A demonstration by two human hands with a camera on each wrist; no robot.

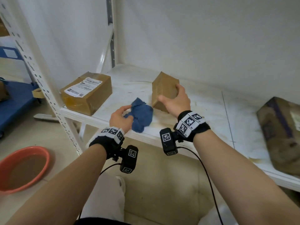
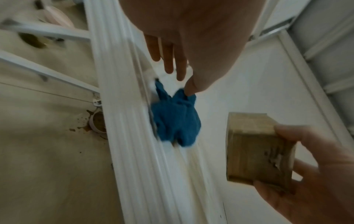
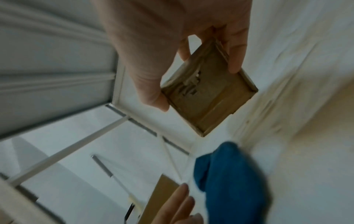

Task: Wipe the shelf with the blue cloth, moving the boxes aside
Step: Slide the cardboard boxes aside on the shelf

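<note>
A crumpled blue cloth [image 1: 142,116] lies near the front edge of the white shelf [image 1: 204,109]. My left hand [image 1: 128,113] reaches onto its left side. In the left wrist view the fingers [image 2: 169,63] are straight and only the thumb touches the cloth [image 2: 176,122]. My right hand [image 1: 170,93] grips a small brown box [image 1: 162,86] just right of the cloth, thumb on the near side and fingers over the far top. The box [image 3: 210,100] looks tilted, held by its edges. A larger labelled box [image 1: 87,93] sits at the shelf's left end.
A flat brown package [image 1: 282,132] lies at the shelf's right end. The white perforated upright [image 1: 40,78] stands at the front left corner. An orange basin [image 1: 24,168] of water sits on the floor at lower left, with a blue cart [image 1: 14,101] behind it.
</note>
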